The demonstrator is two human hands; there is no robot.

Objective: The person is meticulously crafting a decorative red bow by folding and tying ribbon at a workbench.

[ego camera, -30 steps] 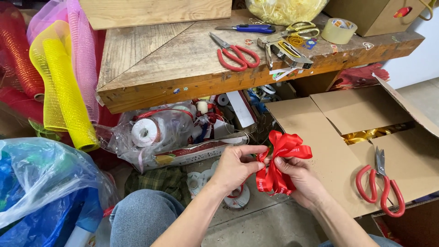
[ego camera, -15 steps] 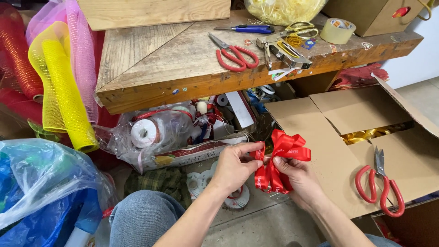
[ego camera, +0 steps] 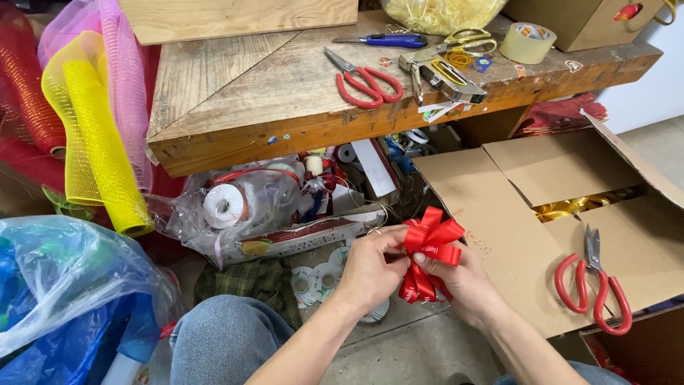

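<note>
Pinching glossy red looped ribbon bow w/ both hands: left hand at centre, right hand gripping tails. Prob light, soft, crushable; hold at knot.

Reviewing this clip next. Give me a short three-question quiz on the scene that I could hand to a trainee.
1. True or false: both hands hold the red ribbon bow.
2. Where do the red scissors nearest the right hand lie?
A. on the cardboard box flap
B. on the wooden table
C. in the plastic bag
3. Fill in: the tape roll sits on the ______.

Key:
1. True: the left hand and the right hand pinch the bow between them.
2. A. A second pair of red scissors lies on the table.
3. Wooden table, near its far right end.
</note>
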